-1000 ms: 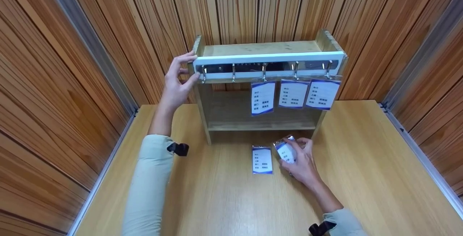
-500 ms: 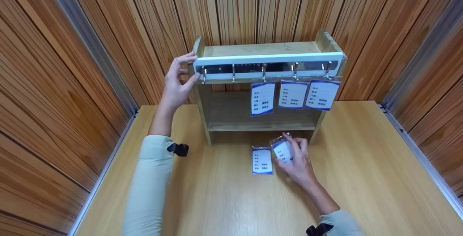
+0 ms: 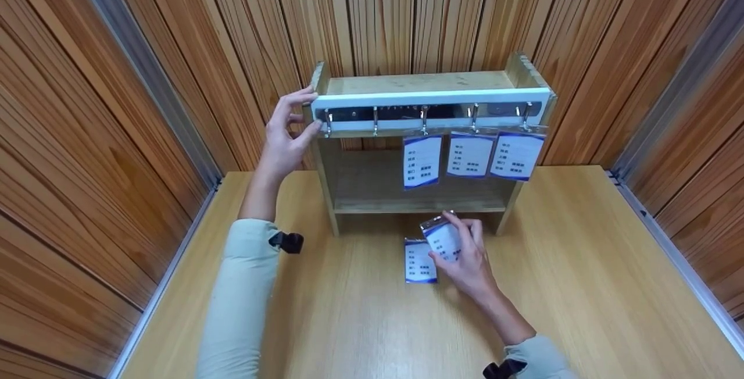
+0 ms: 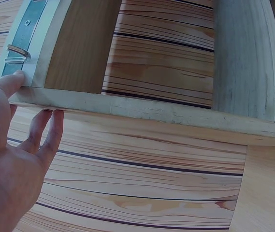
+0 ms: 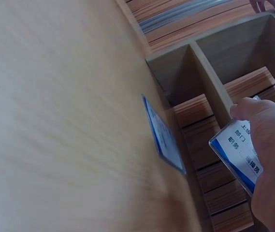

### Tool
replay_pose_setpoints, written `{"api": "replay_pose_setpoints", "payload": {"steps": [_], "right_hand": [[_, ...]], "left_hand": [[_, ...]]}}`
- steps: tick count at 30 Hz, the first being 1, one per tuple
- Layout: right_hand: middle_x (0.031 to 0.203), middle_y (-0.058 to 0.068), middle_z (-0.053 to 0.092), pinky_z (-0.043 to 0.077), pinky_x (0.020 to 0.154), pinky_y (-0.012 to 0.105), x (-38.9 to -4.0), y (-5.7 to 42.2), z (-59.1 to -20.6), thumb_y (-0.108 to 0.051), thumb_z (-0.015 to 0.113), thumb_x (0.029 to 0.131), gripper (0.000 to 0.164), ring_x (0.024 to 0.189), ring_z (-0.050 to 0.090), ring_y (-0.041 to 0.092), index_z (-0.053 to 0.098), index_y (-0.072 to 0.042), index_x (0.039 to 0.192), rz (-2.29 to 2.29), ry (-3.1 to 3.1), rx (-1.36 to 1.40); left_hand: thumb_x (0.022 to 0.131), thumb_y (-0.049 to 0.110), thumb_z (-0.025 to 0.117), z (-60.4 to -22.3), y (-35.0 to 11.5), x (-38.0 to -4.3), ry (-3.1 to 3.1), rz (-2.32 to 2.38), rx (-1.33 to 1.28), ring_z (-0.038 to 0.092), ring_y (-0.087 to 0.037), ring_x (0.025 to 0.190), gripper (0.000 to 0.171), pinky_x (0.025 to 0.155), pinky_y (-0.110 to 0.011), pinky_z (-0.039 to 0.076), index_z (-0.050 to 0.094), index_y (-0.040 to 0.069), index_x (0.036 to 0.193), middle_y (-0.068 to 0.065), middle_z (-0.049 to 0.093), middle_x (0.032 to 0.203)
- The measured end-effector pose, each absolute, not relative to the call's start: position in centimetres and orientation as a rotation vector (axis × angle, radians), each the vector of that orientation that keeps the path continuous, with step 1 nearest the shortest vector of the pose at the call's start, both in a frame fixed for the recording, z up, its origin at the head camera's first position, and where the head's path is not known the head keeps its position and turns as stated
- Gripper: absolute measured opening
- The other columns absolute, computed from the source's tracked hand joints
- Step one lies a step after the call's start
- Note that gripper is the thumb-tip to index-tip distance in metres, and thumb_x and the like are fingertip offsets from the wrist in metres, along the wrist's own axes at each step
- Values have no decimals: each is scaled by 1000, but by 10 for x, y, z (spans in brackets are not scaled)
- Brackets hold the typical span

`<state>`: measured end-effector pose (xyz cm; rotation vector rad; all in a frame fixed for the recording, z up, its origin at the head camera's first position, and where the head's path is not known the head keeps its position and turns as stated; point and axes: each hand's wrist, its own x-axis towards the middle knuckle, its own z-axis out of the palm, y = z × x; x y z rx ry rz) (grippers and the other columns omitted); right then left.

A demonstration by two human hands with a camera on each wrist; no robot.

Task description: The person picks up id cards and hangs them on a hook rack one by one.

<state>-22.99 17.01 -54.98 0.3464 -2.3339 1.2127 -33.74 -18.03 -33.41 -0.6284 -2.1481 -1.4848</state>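
My left hand grips the upper left corner of a small wooden shelf. Its thumb lies on the end of the white hook rail, and the other fingers touch the outer side board. In my right hand is a plastic-sleeved name badge, pinched at its edges and tilted; the fingers cover part of it. A second name badge lies flat on the table, partly overlapped by the held one in the head view. Three more badges hang from the rail's middle and right hooks.
Two metal hooks at the rail's left bear no badges. The shelf stands on the wooden table near the back wall, its lower compartment facing me. Wood-panelled walls enclose the table.
My right hand has moved left with the badge and lifted slightly, from beside the badge on the table to over its edge. The left hand stays at the shelf corner.
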Motion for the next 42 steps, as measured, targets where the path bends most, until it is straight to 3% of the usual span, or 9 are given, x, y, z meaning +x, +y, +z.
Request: {"api": "replay_pose_setpoints", "payload": {"steps": [7,11,16,21,26,31,36,42], "right_hand": [[120,11,47,47,81,27,-232,160,-543,-13,91,73,87,105,50,17,48,-17,148,1231,-2256,427],[118,11,49,45,77,22,-233,154,-539,-11,91,72,88,99,49,15,48,-19,148,1238,-2216,475],[120,9,52,49,82,19,-231,150,-535,-18,89,77,83,103,53,11,47,-24,149,1256,-2224,507],[126,6,56,49,95,12,-232,146,-530,-17,83,83,75,111,58,14,47,-24,149,1291,-2204,546],[137,2,57,53,104,28,-232,142,-523,-18,81,86,73,123,59,19,45,-25,149,1315,-2181,560],[140,4,57,55,102,43,-232,136,-518,-16,82,85,73,126,59,22,46,-20,149,1341,-2150,575],[133,12,59,59,94,41,-235,128,-510,-9,84,81,73,116,62,24,49,-13,146,1341,-2079,604],[124,8,60,59,89,32,-238,118,-498,-7,85,80,73,108,62,20,50,-13,144,1316,-2029,623]], "left_hand": [[98,2,61,-331,-176,-334,-2121,-1495,-632,47,-34,132,42,98,-57,47,51,8,138,-10,42,160],[98,4,61,-331,-175,-333,-2116,-1499,-644,48,-31,132,41,98,-58,48,53,11,138,-9,43,159],[98,12,65,-335,-179,-335,-2132,-1480,-641,49,-20,132,40,101,-48,48,55,22,136,-1,46,158],[98,3,61,-325,-173,-323,-2126,-1487,-638,47,-30,134,41,102,-55,46,52,10,138,-12,43,159],[98,1,60,-317,-170,-314,-2139,-1490,-638,49,-35,129,42,98,-56,48,50,6,138,-16,41,159],[98,0,59,-319,-170,-314,-2130,-1490,-642,47,-37,131,42,102,-62,45,50,5,138,-17,42,159],[97,-1,60,-319,-170,-313,-2118,-1510,-641,48,-35,129,41,100,-58,46,51,5,137,-17,42,158],[98,-1,60,-318,-170,-314,-2110,-1526,-659,50,-34,125,41,91,-44,50,51,5,137,-18,42,158]]}}
